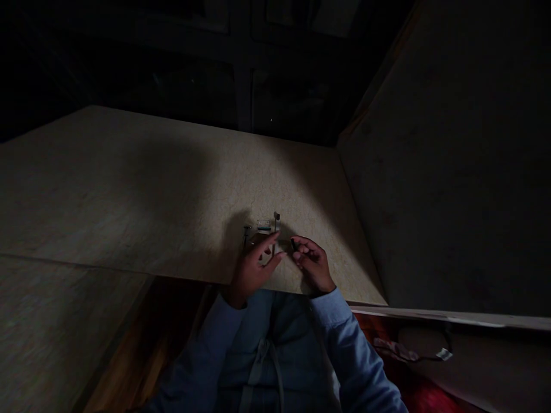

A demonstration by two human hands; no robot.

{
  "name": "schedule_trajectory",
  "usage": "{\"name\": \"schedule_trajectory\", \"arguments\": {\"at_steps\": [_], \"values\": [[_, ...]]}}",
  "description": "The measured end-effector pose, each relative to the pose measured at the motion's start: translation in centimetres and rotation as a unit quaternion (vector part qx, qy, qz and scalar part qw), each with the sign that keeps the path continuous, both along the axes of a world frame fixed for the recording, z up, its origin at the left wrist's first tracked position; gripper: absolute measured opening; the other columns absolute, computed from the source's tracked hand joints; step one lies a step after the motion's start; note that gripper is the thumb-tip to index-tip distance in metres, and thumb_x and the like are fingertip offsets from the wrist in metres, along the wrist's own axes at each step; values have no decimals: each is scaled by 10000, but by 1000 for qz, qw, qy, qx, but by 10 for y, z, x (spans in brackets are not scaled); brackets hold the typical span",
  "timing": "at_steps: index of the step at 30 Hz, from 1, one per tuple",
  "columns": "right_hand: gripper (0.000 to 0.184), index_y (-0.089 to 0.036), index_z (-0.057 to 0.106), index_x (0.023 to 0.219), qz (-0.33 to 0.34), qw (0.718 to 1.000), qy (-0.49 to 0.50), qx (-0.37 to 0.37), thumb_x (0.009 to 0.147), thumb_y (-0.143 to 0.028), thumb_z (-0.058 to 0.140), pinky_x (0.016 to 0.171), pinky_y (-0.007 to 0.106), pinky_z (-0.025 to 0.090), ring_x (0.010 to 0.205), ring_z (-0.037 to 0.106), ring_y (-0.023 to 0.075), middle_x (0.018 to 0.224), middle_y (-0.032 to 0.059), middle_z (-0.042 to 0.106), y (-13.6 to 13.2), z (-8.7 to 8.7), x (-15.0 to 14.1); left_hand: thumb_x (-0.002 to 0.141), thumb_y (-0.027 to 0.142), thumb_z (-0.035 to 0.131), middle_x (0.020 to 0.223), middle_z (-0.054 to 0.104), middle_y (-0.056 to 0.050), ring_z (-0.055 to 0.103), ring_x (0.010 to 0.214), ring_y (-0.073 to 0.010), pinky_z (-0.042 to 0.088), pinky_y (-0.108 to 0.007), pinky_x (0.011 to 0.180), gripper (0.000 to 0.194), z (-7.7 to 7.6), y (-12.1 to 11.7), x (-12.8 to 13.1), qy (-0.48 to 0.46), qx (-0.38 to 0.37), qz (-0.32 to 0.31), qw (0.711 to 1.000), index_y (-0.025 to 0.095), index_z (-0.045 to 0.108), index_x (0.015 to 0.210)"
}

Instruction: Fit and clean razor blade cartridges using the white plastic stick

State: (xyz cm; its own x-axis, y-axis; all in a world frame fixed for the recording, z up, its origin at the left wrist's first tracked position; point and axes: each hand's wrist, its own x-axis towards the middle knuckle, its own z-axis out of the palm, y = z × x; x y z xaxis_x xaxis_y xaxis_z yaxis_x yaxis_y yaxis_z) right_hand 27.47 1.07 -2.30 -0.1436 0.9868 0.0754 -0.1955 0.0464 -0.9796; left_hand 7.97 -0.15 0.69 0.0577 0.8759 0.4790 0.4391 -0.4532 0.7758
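My left hand (253,268) is over the front part of the table, thumb and forefinger spread apart with nothing visible between them. My right hand (315,265) is closed, its thumb and fingers pinching a small black piece (294,245) too dark to identify. Just beyond my left hand lies a thin dark T-shaped thing, like a razor (247,228). Beside it is a small clear packet with a teal band (264,225). A slim pale item with a brownish end (277,218) lies farther right; my left fingertips partly cover its near end.
The pale speckled table (172,189) runs left and back. A dark panel (451,172) borders it at right, and a dark framed window or door (245,86) stands behind. Below the right edge is a cord with a white tag (445,354). The light is dim.
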Motion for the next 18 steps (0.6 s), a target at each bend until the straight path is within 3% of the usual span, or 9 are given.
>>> {"name": "schedule_trajectory", "arguments": {"at_steps": [2,4,8,11,14,18], "values": [[438,-187,717,1190,30,999,33,-7,818,-388,831,518,197,269,532,343,90,652,-42,433,1,0,0,935,326,672,1091,667,-93,648,978,-208,556,-314,843,434,-3,1,10,9,33,-82,996,279,636,1366],[419,-192,723,1163,53,996,67,-11,808,-381,841,519,191,274,522,328,79,667,-39,460,1,1,1,956,298,642,1139,651,-93,642,1064,-210,549,-331,926,418,-8,4,16,21,60,-104,993,295,630,1374],[415,-198,732,1101,68,993,91,-34,761,-390,870,567,196,349,558,405,91,689,-28,508,2,5,0,969,294,623,1107,645,-83,653,993,-179,559,-297,883,370,-16,11,17,40,89,-93,991,283,656,1338],[466,-194,729,1070,63,994,70,-51,707,-434,895,685,262,459,700,552,159,784,8,600,2,7,-2,971,271,619,1042,652,-75,648,910,-163,562,-291,836,298,-19,13,15,41,88,-96,991,282,711,1254],[513,-195,723,1062,61,995,46,-59,673,-475,908,769,314,495,806,608,206,861,34,652,2,6,-2,966,260,619,997,658,-68,647,864,-152,563,-280,808,235,-19,14,13,20,72,-97,993,290,757,1154],[510,-185,723,1100,82,995,36,-46,737,-506,882,639,239,425,654,535,144,762,8,610,2,4,-2,935,286,671,973,676,-78,661,874,-165,565,-273,771,170,-14,13,14,-46,60,-87,993,268,786,1059]]}}
